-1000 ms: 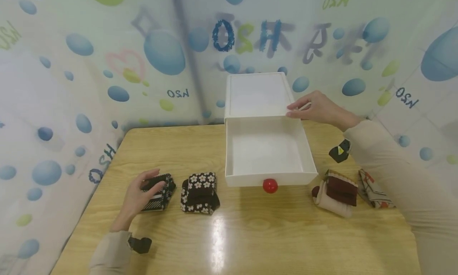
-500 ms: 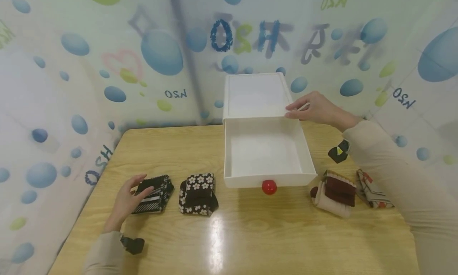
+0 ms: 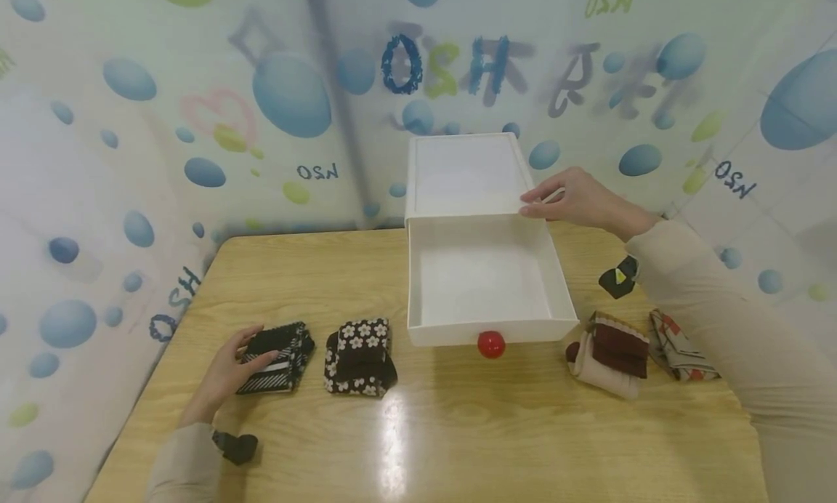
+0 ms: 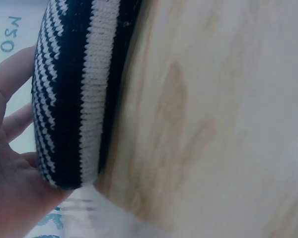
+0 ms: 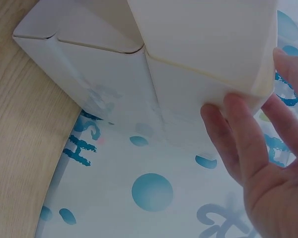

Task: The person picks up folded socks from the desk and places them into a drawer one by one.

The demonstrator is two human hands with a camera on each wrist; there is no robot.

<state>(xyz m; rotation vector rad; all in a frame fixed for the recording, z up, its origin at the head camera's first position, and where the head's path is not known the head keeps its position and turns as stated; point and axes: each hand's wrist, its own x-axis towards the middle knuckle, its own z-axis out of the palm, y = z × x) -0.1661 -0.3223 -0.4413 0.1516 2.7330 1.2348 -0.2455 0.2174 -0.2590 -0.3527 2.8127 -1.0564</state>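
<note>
My left hand (image 3: 221, 376) rests at the left side of a folded pair of black socks (image 3: 271, 365) with white stripes and a patterned weave. Its fingers lie along the far edge, and its thumb lies over the top. In the left wrist view these socks (image 4: 97, 89) show beside the spread fingers. A white box casing (image 3: 467, 176) stands at the back of the table, its white drawer (image 3: 484, 270) pulled out, bare inside, with a red knob (image 3: 492, 344). My right hand (image 3: 575, 201) holds the casing's right front edge between thumb and fingers.
Black socks with white flowers (image 3: 360, 357) lie folded left of the drawer. To its right lie maroon and cream folded socks (image 3: 611, 354) and a grey and red patterned pair (image 3: 683, 350). A patterned curtain (image 3: 294, 23) hangs behind the wooden table (image 3: 314, 445).
My left hand has drawn back leftward from over the striped socks to their left side, its fingers lower now. The right hand keeps its hold on the casing. The view has shifted slightly.
</note>
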